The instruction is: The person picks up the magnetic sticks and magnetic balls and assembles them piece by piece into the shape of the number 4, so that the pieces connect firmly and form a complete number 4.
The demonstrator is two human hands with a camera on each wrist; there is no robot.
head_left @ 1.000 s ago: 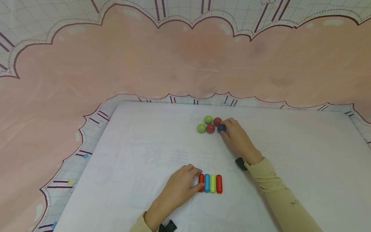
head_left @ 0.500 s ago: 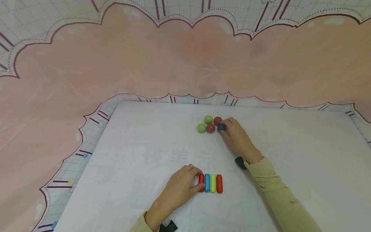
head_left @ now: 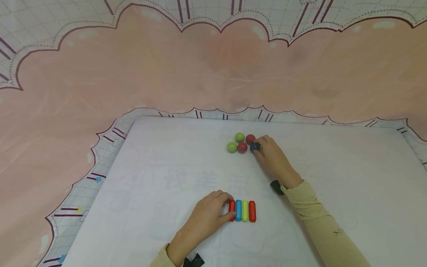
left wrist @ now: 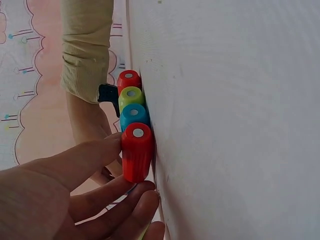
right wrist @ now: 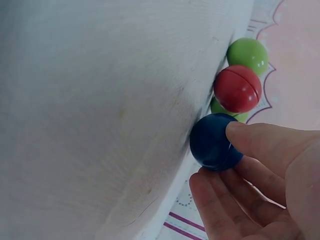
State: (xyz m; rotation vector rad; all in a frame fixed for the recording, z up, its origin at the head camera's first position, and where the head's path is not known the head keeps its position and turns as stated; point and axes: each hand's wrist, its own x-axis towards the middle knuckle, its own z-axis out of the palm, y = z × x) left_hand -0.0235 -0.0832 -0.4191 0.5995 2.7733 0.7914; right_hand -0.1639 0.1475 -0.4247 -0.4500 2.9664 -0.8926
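Note:
My left hand (head_left: 206,213) pinches the leftmost red magnetic rod (left wrist: 137,155) by its ends, thumb on one and fingertips on the other. Beside that rod, in a side-by-side row, lie a blue rod (head_left: 238,210), a yellow-green rod (head_left: 245,211) and another red rod (head_left: 252,211). Pale round discs show on their ends in the left wrist view. Farther back, my right hand (head_left: 276,159) holds a dark blue ball (right wrist: 212,142) between thumb and fingers. Left of it sit two red balls (head_left: 242,147) and two green balls (head_left: 231,147), grouped closely.
Everything lies on a white board (head_left: 150,155) with faint markings showing through. Around it spreads a pink cloth (head_left: 166,70) with a scalloped pattern. Dark straps (head_left: 277,188) show at both wrists below the pale yellow sleeves (head_left: 320,218).

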